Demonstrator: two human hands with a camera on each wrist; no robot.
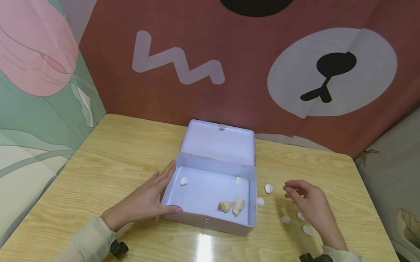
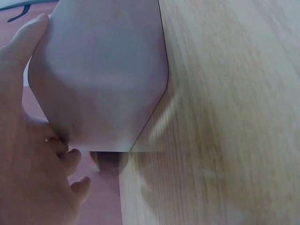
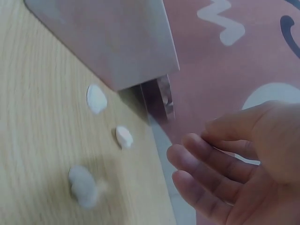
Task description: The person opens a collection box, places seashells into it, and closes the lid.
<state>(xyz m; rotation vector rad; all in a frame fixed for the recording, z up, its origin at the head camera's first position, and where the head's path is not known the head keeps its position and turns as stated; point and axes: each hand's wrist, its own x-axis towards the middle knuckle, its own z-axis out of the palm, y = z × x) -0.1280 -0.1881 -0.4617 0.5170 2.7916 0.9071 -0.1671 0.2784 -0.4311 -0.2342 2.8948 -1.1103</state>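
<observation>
A pale lilac tin box point(image 1: 210, 223) stands on the table with its hinged lid point(image 1: 219, 142) tipped back. My left hand point(image 1: 144, 200) rests against the box's left side, thumb over the front left rim and fingers spread toward the rear. Inside lie two spiral seashells, one brownish point(image 1: 225, 206) and one striped point(image 1: 238, 206), plus two small white shells point(image 1: 184, 181) set apart. To the right of the box, my right hand point(image 1: 312, 208) hovers above the table. Its fingers are loosely bent, and nothing shows between them in the right wrist view.
Several small pale shells lie right of the box, including a white shell point(image 1: 268, 188) near its wall and another point(image 1: 308, 230) below my right hand. The wooden table point(image 1: 120, 136) meets a red printed cloth point(image 1: 238, 103) at its far edge.
</observation>
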